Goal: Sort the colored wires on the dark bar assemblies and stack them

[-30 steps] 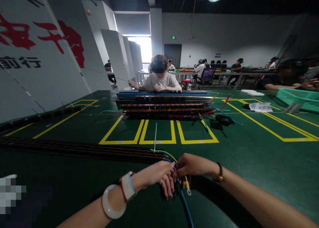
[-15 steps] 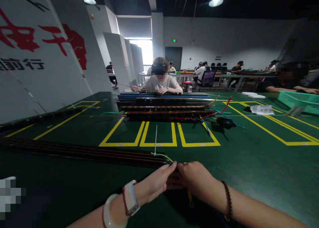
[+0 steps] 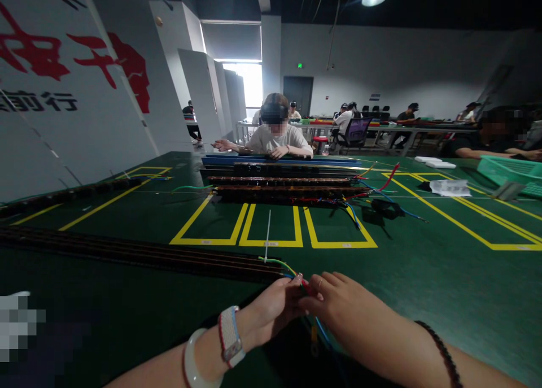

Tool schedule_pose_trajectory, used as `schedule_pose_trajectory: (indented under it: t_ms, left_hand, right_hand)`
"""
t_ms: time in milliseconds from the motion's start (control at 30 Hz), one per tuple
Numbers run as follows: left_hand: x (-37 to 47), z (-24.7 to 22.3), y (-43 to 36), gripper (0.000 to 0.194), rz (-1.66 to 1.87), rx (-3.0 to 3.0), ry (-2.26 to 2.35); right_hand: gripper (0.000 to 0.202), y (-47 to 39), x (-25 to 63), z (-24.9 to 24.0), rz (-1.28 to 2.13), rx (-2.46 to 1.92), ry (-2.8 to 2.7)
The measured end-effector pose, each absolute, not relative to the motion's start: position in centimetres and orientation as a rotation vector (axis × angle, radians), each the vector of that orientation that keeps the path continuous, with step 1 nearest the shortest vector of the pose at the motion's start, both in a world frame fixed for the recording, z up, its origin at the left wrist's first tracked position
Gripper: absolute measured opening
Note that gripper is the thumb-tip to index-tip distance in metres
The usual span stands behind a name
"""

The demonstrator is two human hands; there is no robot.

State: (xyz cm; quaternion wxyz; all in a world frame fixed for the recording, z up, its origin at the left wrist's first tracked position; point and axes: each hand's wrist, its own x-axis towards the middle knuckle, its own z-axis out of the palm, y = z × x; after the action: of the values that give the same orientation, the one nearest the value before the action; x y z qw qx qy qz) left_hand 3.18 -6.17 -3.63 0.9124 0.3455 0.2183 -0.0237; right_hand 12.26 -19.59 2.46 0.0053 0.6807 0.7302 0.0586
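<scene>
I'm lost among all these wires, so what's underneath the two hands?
Below the left hand and right hand, a blue wire and a yellow-sleeved ring terminal show dimly in shadow. Whatever the fingers and palms cover can't be seen.

The scene is viewed by a single camera worn on the head, faced forward and tilted down across the green table [image 3: 432, 275]. The left hand [image 3: 273, 309] and right hand [image 3: 351, 314] are seen from close behind; the back wall [image 3: 393, 55] is taken in far beyond.
</scene>
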Motion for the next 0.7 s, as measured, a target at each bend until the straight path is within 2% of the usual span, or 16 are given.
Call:
schedule_pose_trajectory:
  t_ms: [200, 300, 500, 700]
  left_hand:
    - [3.2, -4.1, -6.0, 0.022, -0.084, 0.664, 0.361]
    - [3.3, -4.1, -5.9, 0.019, -0.085, 0.673, 0.397]
    - [3.1, -3.8, -5.8, 0.021, -0.094, 0.69, 0.429]
    - [3.1, -3.6, -6.0, 0.018, -0.075, 0.685, 0.44]
  right_hand:
    - [0.026, -19.7, 12.7, 5.1, -0.183, 2.019, 2.509]
    - [0.028, -19.3, 13.1, 5.2, -0.287, 2.077, 2.512]
    - [0.035, -19.3, 13.9, 3.8, -0.241, 2.092, 2.452]
    - [0.02, -18.7, 13.4, 3.7, -0.204, 2.008, 2.4]
